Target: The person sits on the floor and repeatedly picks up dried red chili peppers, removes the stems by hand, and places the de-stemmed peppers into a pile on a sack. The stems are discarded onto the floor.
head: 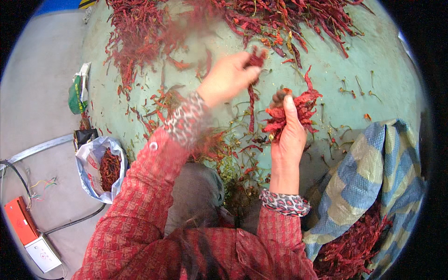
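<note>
My left hand (227, 78), slightly blurred, pinches dried red chili peppers (257, 57) between thumb and fingers above the pale green work surface (381, 52). To its right, my right hand (288, 136) is closed around a bunch of dried red chilies (308, 108), with the thumb lying over them. One long dark red chili (251, 108) is below my left hand; whether it hangs from the hand or lies on the surface I cannot tell. Loose stems and chili pieces (250, 148) are scattered beneath both hands.
A large heap of dried chilies (297, 14) spans the far side. At right, a blue and beige checked woven sack (360, 175) holds more chilies (350, 245). A plastic bag (87, 168) with chili pieces, a cable (75, 220) and an orange box (21, 220) are at left.
</note>
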Motion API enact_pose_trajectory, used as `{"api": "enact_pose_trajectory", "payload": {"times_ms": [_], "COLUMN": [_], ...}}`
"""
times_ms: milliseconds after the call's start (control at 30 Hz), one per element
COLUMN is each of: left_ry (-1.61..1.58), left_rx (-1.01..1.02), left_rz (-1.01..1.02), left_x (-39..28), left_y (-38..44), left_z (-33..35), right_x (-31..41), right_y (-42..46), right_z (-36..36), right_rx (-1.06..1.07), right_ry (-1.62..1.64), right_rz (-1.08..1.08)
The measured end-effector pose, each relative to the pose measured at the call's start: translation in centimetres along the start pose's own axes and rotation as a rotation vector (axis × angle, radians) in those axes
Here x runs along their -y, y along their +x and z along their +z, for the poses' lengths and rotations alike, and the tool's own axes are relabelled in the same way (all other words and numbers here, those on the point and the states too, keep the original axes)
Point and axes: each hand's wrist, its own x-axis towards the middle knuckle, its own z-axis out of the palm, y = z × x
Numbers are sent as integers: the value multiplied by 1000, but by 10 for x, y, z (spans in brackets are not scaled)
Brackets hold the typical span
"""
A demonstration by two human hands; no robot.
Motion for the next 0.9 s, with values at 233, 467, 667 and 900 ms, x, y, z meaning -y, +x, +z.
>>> {"api": "enact_pose_trajectory", "payload": {"times_ms": [233, 467, 667, 900], "left_ry": [-68, 424, 455, 443], "left_rx": [64, -126, -107, 86], "left_rz": [585, 119, 32, 200], "left_x": [-2, 69, 68, 63], "left_y": [-48, -15, 7, -40], "left_z": [37, 22, 32, 46], "right_x": [2, 25, 28, 24], "right_y": [-1, 5, 7, 7], "right_z": [-5, -16, -21, -18], "right_rx": [33, 61, 101, -35], "right_ry": [-137, 139, 158, -12], "right_rz": [-167, -184, -216, -182]}}
